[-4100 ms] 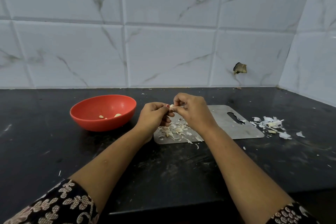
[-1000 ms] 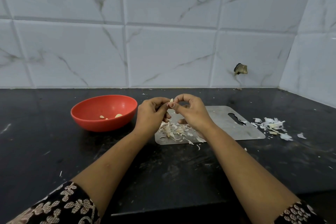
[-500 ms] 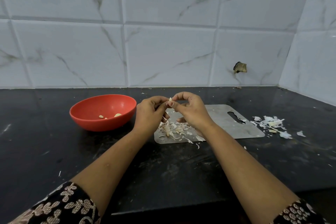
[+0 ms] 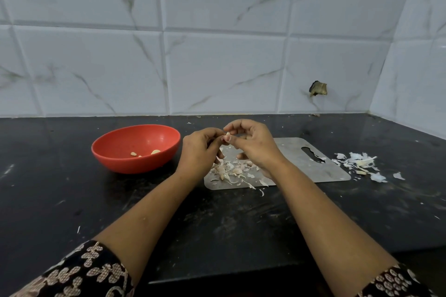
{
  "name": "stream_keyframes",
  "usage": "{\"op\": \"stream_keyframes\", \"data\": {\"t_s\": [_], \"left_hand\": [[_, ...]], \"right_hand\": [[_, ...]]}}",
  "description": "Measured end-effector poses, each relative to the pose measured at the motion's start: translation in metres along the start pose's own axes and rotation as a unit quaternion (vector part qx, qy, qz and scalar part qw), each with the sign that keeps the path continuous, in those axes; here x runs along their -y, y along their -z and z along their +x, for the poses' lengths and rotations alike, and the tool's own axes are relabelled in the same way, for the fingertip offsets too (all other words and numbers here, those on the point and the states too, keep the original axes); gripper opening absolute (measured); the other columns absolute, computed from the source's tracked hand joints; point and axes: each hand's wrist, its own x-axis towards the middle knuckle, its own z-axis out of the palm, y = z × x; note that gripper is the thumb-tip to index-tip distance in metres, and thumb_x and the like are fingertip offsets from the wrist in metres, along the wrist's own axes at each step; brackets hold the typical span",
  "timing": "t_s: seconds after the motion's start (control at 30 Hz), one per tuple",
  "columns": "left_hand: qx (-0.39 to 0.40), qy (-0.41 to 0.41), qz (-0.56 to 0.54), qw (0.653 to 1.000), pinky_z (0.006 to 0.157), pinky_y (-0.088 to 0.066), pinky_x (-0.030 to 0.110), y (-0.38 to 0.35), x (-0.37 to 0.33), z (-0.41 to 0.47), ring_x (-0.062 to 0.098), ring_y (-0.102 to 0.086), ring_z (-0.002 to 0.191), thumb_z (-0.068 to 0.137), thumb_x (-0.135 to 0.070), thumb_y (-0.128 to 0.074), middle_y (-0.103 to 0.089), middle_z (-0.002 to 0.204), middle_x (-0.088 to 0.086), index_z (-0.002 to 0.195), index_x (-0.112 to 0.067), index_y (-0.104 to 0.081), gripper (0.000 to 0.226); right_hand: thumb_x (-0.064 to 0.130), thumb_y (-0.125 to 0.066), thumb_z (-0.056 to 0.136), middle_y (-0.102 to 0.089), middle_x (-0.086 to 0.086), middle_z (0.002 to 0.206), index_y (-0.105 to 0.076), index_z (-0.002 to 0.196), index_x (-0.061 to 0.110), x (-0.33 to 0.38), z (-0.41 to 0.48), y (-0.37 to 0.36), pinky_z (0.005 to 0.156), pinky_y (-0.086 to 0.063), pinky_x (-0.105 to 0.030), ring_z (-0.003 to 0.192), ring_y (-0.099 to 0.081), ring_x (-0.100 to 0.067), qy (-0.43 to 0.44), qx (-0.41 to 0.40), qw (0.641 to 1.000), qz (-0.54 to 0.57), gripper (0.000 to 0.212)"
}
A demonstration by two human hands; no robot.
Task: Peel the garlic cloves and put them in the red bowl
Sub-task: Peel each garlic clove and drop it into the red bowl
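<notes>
Above the left end of a grey cutting board [image 4: 292,150], my left hand [image 4: 199,148] and my right hand [image 4: 253,143] meet and pinch one small garlic cloves piece, a single clove [image 4: 227,136], between their fingertips. Below the hands, a heap of unpeeled cloves and papery skins [image 4: 229,169] lies on the board. The red bowl [image 4: 115,152] stands on the black counter to the left of my left hand, with a few peeled cloves [image 4: 155,151] inside.
A second scatter of white garlic skins [image 4: 359,164] lies on the counter right of the board. White marbled tiles form the back wall and the right corner wall. The counter's front edge runs just beneath my forearms.
Both hands have stayed together over the board, working the same clove; their fingers shifted slightly. Bowl and board have not moved.
</notes>
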Motion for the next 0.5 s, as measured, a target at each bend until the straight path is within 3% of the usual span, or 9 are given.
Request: {"op": "stream_keyframes", "data": {"t_s": [0.2,0.5], "left_hand": [[0.009,-0.026,0.022,0.999,0.049,-0.05,0.017,0.0003,0.0,-0.0012,0.005,-0.061,0.053,0.093,-0.008,-0.061,-0.069,0.077,0.0,0.096,-0.013,-0.072,0.012],[0.01,-0.022,0.03,0.999,0.05,-0.051,0.02,-0.0001,0.0057,0.0014,0.014,-0.064,0.054,0.093,-0.009,-0.062,-0.07,0.075,0.004,0.092,-0.017,-0.072,0.013]], "right_hand": [[0.007,-0.071,0.087,-0.062,0.009,0.074,-0.068,0.093,0.012,0.0006,0.0002,0.0066,0.052,-0.048,-0.02,0.063,-0.063,0.004,-0.008,0.025,1.0,-0.002,0.009],[0.005,-0.074,0.083,-0.062,0.002,0.08,-0.068,0.09,0.016,-0.0026,0.0018,0.0064,0.053,-0.051,-0.023,0.072,-0.063,-0.008,-0.003,0.008,1.0,0.019,0.014]]}}
